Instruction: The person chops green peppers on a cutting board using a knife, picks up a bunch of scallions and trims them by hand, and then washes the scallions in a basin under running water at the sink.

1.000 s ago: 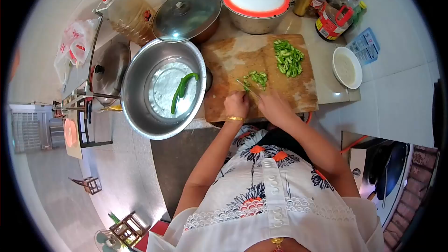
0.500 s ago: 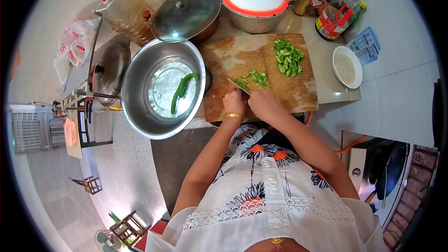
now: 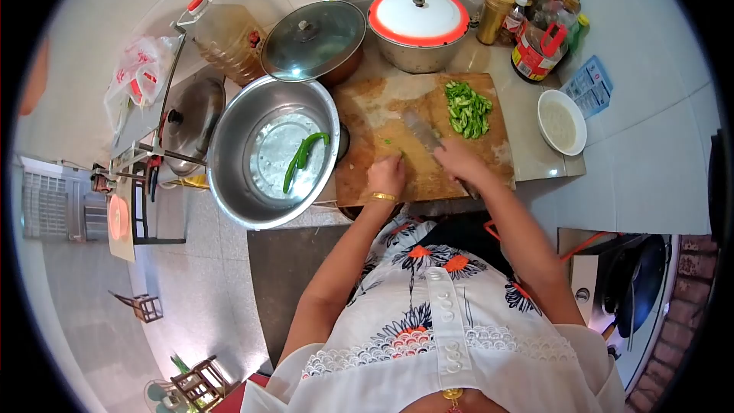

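Observation:
My right hand (image 3: 459, 160) grips a kitchen knife (image 3: 422, 133) by its handle, its broad blade low over the wooden cutting board (image 3: 367, 118). Beyond the hand, near the board's right edge, lies a pile of sliced green pepper (image 3: 468, 111). My left hand (image 3: 387, 176) rests at the board's front edge with curled fingers; a small green tip of pepper shows at the fingertips, the rest hidden. A tiny green scrap sits on the board ahead of it. One whole green pepper (image 3: 303, 159) lies in the metal basin (image 3: 222, 176) on the left.
Behind the board stand a glass-lidded pan (image 3: 313, 38) and a white pot with a red-rimmed lid (image 3: 417, 19). Several sauce bottles (image 3: 535, 53) crowd the back right corner. A white bowl (image 3: 562, 122) of pale liquid sits right of the board. A stove (image 3: 627, 283) is at lower right.
The knife has moved right and away from my left hand. The smaller heap of slices by the blade is gone from mid-board, and slices now lie in one pile at right.

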`<action>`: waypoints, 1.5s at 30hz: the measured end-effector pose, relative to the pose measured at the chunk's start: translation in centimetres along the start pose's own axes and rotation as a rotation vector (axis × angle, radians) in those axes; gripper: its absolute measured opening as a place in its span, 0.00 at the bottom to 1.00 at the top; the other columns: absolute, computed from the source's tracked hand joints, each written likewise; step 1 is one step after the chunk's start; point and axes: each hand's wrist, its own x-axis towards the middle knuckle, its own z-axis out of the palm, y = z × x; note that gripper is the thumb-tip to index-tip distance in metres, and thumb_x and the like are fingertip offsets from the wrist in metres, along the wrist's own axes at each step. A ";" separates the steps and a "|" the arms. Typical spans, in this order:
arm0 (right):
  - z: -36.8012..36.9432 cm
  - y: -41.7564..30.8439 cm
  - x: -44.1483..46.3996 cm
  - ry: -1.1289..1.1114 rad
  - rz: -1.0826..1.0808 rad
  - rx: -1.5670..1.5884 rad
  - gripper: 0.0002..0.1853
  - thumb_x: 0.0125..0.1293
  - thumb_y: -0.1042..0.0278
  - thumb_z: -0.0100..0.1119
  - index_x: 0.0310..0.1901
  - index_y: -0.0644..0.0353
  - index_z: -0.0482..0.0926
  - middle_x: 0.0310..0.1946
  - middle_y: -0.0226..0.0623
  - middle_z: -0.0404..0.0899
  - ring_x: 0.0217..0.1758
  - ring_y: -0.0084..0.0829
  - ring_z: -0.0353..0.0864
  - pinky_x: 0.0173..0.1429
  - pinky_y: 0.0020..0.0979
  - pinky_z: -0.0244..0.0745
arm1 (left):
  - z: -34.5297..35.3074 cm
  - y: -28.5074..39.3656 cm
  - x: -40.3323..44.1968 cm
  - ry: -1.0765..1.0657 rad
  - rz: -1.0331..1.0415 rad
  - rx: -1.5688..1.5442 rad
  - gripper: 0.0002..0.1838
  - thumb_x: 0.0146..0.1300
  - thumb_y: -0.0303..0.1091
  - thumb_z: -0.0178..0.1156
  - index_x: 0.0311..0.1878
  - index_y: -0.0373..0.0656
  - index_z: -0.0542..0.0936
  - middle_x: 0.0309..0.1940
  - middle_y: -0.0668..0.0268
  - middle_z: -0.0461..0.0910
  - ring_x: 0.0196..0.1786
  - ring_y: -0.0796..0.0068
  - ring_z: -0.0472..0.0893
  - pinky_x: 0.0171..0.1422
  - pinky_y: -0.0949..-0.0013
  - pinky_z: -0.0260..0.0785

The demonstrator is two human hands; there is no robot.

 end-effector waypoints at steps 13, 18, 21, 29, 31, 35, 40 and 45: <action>1.0 1.7 -3.8 0.346 -0.210 -0.336 0.12 0.62 0.62 0.42 0.36 0.63 0.68 0.23 0.54 0.75 0.31 0.52 0.76 0.35 0.49 0.68 | -0.7 1.7 0.1 -0.038 -0.018 -0.023 0.09 0.50 0.37 0.59 0.32 0.43 0.80 0.25 0.61 0.76 0.28 0.59 0.76 0.32 0.63 0.68; 1.4 0.3 -4.7 0.309 -0.151 -0.453 0.10 0.61 0.65 0.41 0.38 0.64 0.65 0.24 0.54 0.75 0.31 0.54 0.76 0.36 0.49 0.69 | -0.4 2.4 0.3 -0.080 -0.030 0.040 0.08 0.49 0.38 0.60 0.30 0.45 0.79 0.25 0.63 0.75 0.28 0.60 0.76 0.30 0.63 0.68; 2.1 0.9 -4.3 0.304 -0.189 -0.381 0.10 0.60 0.67 0.41 0.36 0.66 0.65 0.24 0.55 0.75 0.31 0.54 0.76 0.37 0.49 0.69 | 0.1 2.4 0.2 -0.085 -0.039 0.046 0.07 0.48 0.38 0.60 0.28 0.45 0.79 0.25 0.63 0.75 0.28 0.60 0.76 0.30 0.61 0.68; 2.6 -0.6 -3.7 0.204 -0.080 -0.381 0.10 0.59 0.69 0.40 0.36 0.67 0.66 0.29 0.57 0.76 0.36 0.53 0.77 0.40 0.47 0.70 | 0.6 2.3 0.4 -0.144 -0.035 0.093 0.05 0.50 0.34 0.57 0.26 0.44 0.77 0.25 0.59 0.74 0.27 0.56 0.76 0.30 0.58 0.68; 3.0 -1.4 -3.3 0.193 -0.071 -0.387 0.10 0.59 0.69 0.39 0.36 0.67 0.67 0.30 0.57 0.76 0.37 0.53 0.77 0.41 0.47 0.70 | 0.6 2.6 0.6 -0.160 -0.050 0.104 0.05 0.49 0.34 0.57 0.25 0.44 0.76 0.25 0.59 0.74 0.27 0.56 0.75 0.30 0.57 0.67; 4.1 -1.6 -1.5 0.205 -0.127 -0.390 0.10 0.60 0.70 0.38 0.36 0.67 0.68 0.32 0.56 0.76 0.38 0.53 0.76 0.42 0.47 0.71 | 0.9 2.2 0.7 -0.143 -0.008 0.096 0.07 0.49 0.35 0.56 0.24 0.43 0.73 0.23 0.59 0.73 0.25 0.55 0.76 0.27 0.57 0.68; 2.4 -1.6 -0.8 0.210 -0.093 -0.343 0.11 0.58 0.70 0.41 0.36 0.68 0.69 0.31 0.55 0.76 0.39 0.52 0.76 0.43 0.47 0.70 | 1.3 1.9 0.7 -0.096 -0.030 0.024 0.05 0.48 0.33 0.56 0.24 0.42 0.75 0.24 0.56 0.74 0.26 0.54 0.75 0.28 0.57 0.67; 2.3 -1.2 0.8 0.203 -0.124 -0.324 0.12 0.57 0.69 0.45 0.38 0.68 0.70 0.31 0.55 0.76 0.39 0.52 0.76 0.43 0.46 0.70 | 2.0 1.9 0.3 -0.054 0.071 0.117 0.05 0.47 0.33 0.56 0.24 0.42 0.75 0.22 0.57 0.74 0.26 0.54 0.75 0.28 0.58 0.67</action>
